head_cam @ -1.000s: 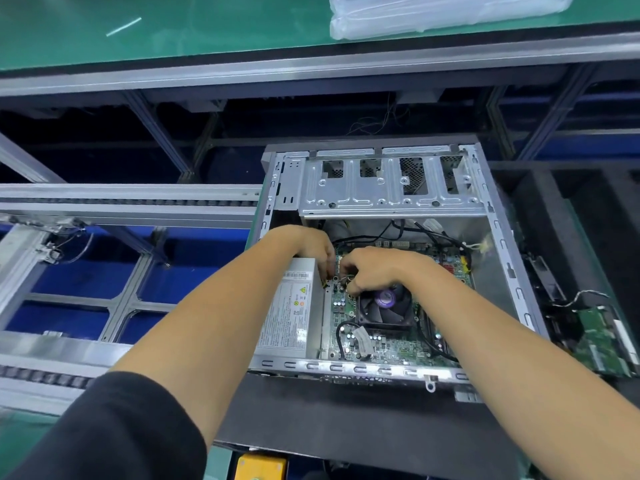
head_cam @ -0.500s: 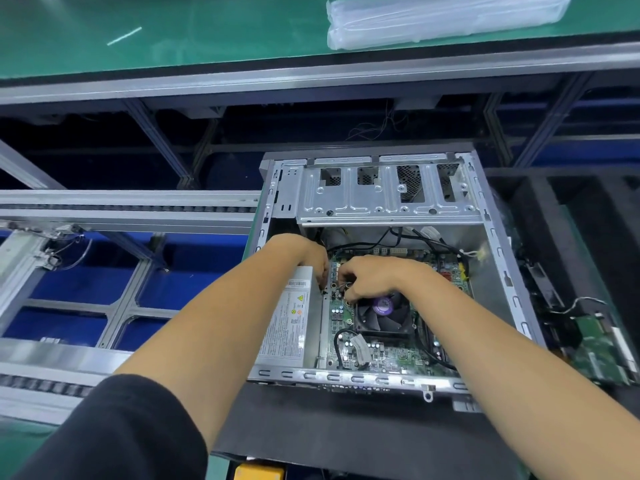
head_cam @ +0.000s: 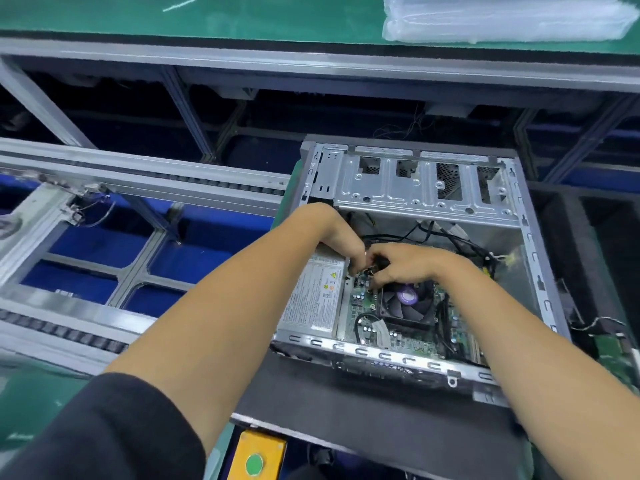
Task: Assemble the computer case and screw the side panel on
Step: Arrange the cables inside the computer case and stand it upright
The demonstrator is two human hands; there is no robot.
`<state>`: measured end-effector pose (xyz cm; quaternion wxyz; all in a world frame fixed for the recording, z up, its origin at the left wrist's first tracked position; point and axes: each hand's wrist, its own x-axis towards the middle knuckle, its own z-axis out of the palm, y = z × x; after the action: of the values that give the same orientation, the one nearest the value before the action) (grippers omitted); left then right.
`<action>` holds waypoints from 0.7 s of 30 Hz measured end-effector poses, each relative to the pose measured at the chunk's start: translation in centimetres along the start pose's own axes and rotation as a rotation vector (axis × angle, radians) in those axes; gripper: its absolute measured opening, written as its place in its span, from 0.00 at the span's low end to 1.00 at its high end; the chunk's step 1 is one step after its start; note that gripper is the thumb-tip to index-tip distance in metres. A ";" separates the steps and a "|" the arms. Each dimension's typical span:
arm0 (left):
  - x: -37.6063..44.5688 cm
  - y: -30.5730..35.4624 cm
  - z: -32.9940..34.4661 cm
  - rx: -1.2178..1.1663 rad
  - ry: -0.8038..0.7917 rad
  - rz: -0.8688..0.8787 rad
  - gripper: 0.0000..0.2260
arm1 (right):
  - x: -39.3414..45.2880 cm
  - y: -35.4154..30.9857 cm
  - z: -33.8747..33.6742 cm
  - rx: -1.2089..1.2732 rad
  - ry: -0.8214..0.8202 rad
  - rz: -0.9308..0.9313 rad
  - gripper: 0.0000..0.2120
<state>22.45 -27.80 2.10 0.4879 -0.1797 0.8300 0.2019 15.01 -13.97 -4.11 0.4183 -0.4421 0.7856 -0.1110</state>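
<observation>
Computer case [head_cam: 530, 244] lies on its side w/ the open side up, on a dark mat [head_cam: 363, 410] that sits on the worktop, centre-right in head view. Inside: silver drive cage [head_cam: 422, 188] across the far end, power supply [head_cam: 317, 299] w/ a white label along the left wall, green motherboard [head_cam: 360, 306] beside it, black CPU fan [head_cam: 408, 303] w/ a purple hub near the board's middle, black cables [head_cam: 460, 244] looping along the far and right edges. Both hands are down in the case, touching each other just past the fan, at the board's far-left corner next to the power supply. Left hand [head_cam: 341, 237] comes in from the left, fingers curled downward onto something small and dark at the board edge; right hand [head_cam: 405, 263] over the fan's far edge, fingers bent and pinched at the same spot. What exactly they grip is hidden by the fingers, prob a connector or cable end but can't tell. Side panel not seen on the case. Dark sleeve [head_cam: 104, 427] on the left arm, lower left. Yellow box w/ green button [head_cam: 254, 462] just below the mat's near edge. Roller conveyor rails [head_cam: 138, 178] to the left, a clear plastic bag stack [head_cam: 502, 15] on the green shelf top right, a loose green circuit board [head_cam: 613, 351] w/ wires just right of the case
</observation>
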 end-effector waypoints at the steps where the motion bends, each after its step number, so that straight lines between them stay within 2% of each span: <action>1: -0.2 0.0 0.3 0.007 -0.014 -0.005 0.10 | 0.1 0.1 0.0 0.005 0.004 0.001 0.18; 3: -0.3 0.0 0.5 0.001 -0.007 -0.017 0.13 | 0.2 0.3 0.0 0.018 0.016 0.001 0.16; 6: -0.7 0.2 0.6 -0.046 0.051 -0.021 0.08 | 0.5 0.5 0.1 0.071 0.037 -0.004 0.15; 7: -0.8 0.0 0.8 -0.058 0.055 0.001 0.13 | 0.6 0.6 0.2 0.087 0.042 -0.010 0.15; 8: -0.7 0.0 0.7 -0.067 0.051 -0.023 0.23 | 0.7 0.7 0.2 0.098 0.046 -0.014 0.15; 9: -0.7 -0.2 0.6 -0.059 0.048 -0.011 0.08 | 0.8 0.8 0.3 0.113 0.048 -0.012 0.15; 13: -0.9 -0.3 0.9 -0.071 0.015 -0.025 0.11 | 1.1 0.9 0.4 0.151 0.047 0.016 0.17; 16: -0.6 -0.2 1.5 -0.052 0.183 0.047 0.13 | 0.9 0.7 0.4 0.130 0.052 0.000 0.16; 19: -0.8 -0.7 2.5 -0.042 0.518 0.184 0.13 | 0.1 0.0 0.2 -0.058 0.091 -0.014 0.15; 21: -1.1 -1.4 3.2 0.012 0.738 0.258 0.14 | -0.6 -1.2 0.2 -0.166 0.205 -0.081 0.16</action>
<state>26.03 -27.22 1.44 0.1281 -0.1315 0.9666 0.1786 16.04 -14.16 -3.26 0.2930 -0.4928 0.8123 -0.1068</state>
